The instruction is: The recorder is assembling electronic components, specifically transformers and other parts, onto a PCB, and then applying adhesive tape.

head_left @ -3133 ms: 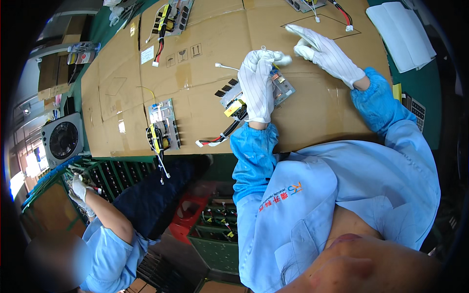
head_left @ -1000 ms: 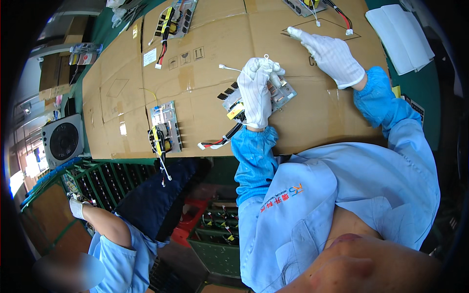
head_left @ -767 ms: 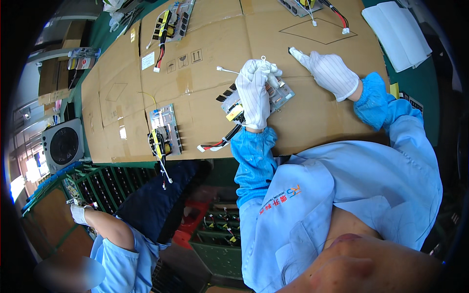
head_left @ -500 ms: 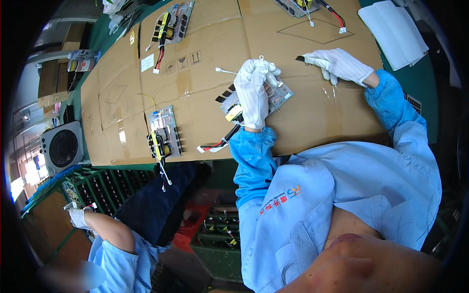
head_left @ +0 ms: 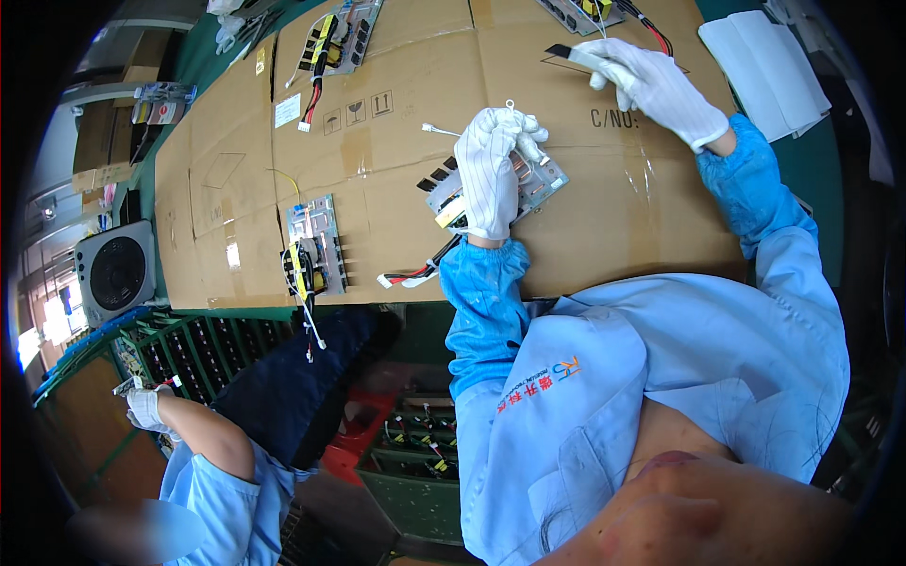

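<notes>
My left hand (head_left: 489, 179), in a white striped glove, is closed over a circuit board (head_left: 543, 184) on the cardboard. Its fingers curl over the board's far part, so what they pinch is partly hidden. A small ring terminal (head_left: 511, 104) pokes out just beyond the fingertips, and a thin white lead with a plug (head_left: 432, 127) sticks out to the left. Red and black wires (head_left: 412, 275) trail from the board's near end. My right hand (head_left: 656, 90), gloved too, is raised to the far right, pinching a small flat tool with a dark tip (head_left: 559, 51).
More circuit boards lie on the cardboard sheet (head_left: 377, 208): one at near left (head_left: 316, 245), one at far left (head_left: 340, 42), another at the far edge (head_left: 580, 14). White papers (head_left: 764, 71) lie at far right. A co-worker's gloved hand (head_left: 146, 410) and a fan (head_left: 116, 276) are at left.
My right hand has moved away from me with the dark-tipped tool, up toward the far board. My left hand stays on the circuit board, nearly unmoved.
</notes>
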`<move>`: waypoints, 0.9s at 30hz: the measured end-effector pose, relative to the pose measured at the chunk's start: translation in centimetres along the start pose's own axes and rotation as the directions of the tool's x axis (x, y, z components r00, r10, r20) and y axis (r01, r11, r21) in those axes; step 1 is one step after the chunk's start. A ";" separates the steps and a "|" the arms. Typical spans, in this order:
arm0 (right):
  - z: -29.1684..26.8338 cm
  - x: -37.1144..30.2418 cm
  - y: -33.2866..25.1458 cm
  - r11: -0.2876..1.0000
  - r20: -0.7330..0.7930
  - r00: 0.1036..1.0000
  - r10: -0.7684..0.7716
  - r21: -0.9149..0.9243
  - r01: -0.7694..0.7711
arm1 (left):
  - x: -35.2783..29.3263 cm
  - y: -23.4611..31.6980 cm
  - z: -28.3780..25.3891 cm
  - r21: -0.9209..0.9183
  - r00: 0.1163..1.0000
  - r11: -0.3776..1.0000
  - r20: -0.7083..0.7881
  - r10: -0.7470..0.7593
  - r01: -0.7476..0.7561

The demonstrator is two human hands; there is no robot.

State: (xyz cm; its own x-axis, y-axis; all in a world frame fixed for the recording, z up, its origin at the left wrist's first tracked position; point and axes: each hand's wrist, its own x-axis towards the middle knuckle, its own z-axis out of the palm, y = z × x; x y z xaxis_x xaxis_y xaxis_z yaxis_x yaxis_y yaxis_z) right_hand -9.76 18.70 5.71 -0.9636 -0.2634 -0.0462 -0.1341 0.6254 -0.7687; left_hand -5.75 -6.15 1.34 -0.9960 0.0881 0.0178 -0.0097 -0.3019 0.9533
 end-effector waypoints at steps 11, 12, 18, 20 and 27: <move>3.1 0.1 -0.5 0.522 0.068 0.731 -0.679 -0.656 0.545 | 0.1 0.4 0.1 0.071 1.000 0.997 0.001 -0.006 0.005; 3.2 0.5 -0.2 0.530 0.052 0.733 -0.678 -0.657 0.536 | 0.0 0.3 0.1 0.078 1.000 0.997 0.005 -0.004 0.004; 3.6 0.4 -0.2 0.599 -0.009 0.757 -0.654 -0.618 0.510 | 0.2 0.1 -0.1 0.126 0.999 0.991 0.008 0.041 -0.041; 3.6 0.4 -0.3 0.634 0.005 0.766 -0.643 -0.557 0.536 | 0.1 0.1 0.0 0.160 0.999 0.986 -0.003 0.055 -0.053; 3.3 0.6 0.1 0.672 -0.060 0.805 -0.590 -0.588 0.449 | 0.1 -0.1 -0.2 0.135 1.000 0.991 -0.009 0.014 -0.013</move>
State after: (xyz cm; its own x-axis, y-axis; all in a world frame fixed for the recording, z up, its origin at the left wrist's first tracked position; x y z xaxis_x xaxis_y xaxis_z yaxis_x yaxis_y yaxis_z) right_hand -9.56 16.15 3.50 -0.7103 -0.5373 0.4547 -0.6593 0.7342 -0.1624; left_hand -5.90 -6.25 1.17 -0.9967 0.0754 0.0287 0.0153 -0.1720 0.9850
